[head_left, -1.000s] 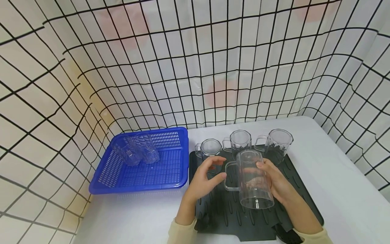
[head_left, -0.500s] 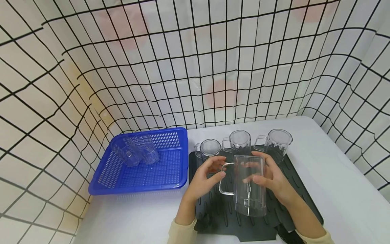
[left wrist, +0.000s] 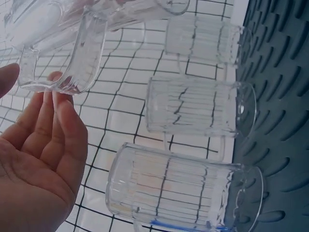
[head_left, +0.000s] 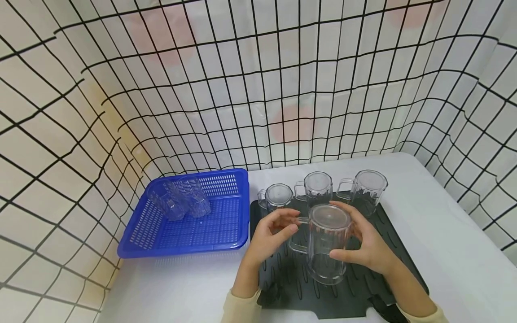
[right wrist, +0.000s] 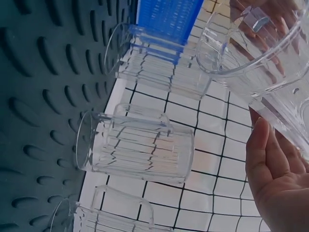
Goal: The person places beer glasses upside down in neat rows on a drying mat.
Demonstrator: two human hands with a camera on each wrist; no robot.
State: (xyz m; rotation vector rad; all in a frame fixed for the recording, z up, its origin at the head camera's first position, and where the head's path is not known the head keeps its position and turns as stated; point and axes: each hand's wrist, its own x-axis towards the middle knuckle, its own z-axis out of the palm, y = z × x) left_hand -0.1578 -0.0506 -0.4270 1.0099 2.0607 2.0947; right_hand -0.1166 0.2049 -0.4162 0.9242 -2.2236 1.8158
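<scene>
Over the dark mat, a clear glass mug (head_left: 326, 244) hangs with its base up, slightly tilted. My right hand (head_left: 366, 244) holds its body from the right, thumb in front and fingers behind. The mug's handle points left, toward my left hand (head_left: 271, 237). The left fingers are loosely bent, with the thumb apart. In the left wrist view, the fingertips of the left hand (left wrist: 41, 154) are at the handle (left wrist: 79, 82); whether they press on it I cannot tell. The right wrist view shows the right hand (right wrist: 285, 179) beneath the tilted mug.
Three clear mugs, a left one (head_left: 278, 196), a middle one (head_left: 318, 186) and a right one (head_left: 369, 186), stand upside down along the back of the ridged drying mat (head_left: 299, 296). A blue basket (head_left: 183, 253) at left holds clear mugs lying down. Black wire mesh (head_left: 258, 89) encloses the white table.
The mug has shifted slightly left and its tilt has changed, now showing its base. The right hand has re-placed its thumb and fingers around it. The left hand has barely moved.
</scene>
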